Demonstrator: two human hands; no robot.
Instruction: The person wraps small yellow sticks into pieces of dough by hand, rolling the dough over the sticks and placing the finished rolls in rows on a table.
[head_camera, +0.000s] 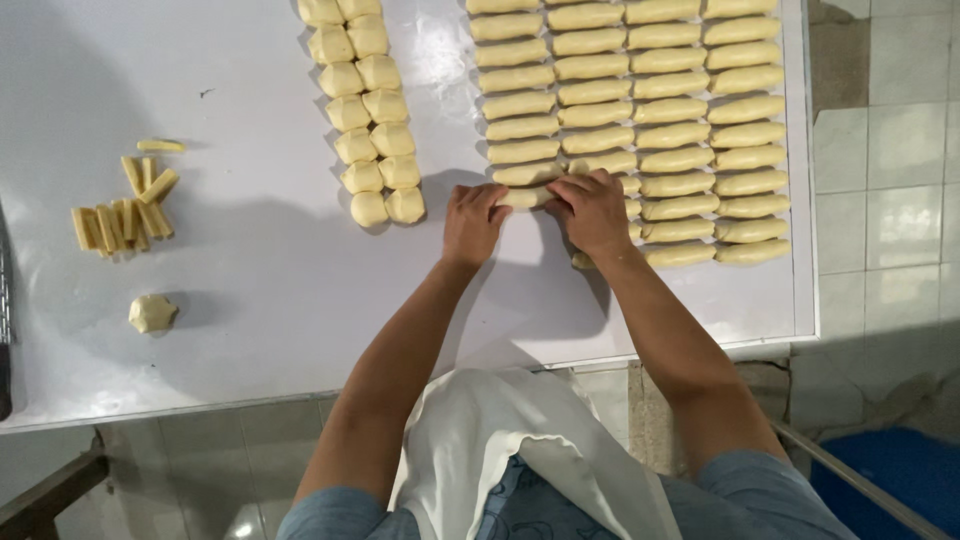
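Observation:
Both my hands press on one pale dough roll (527, 197) lying on the white table (260, 290). My left hand (472, 220) covers its left end and my right hand (590, 208) covers its right end, fingers curled over it. The roll sits at the near end of the leftmost of several columns of shaped dough rolls (640, 110). To the left of my left hand stands a double row of squarish dough pieces (365, 110).
A cluster of short yellow sticks (125, 210) lies at the table's left, with a small dough lump (152, 312) nearer me. The table edge runs just in front of my white apron (500, 440). Tiled floor (890, 180) lies to the right.

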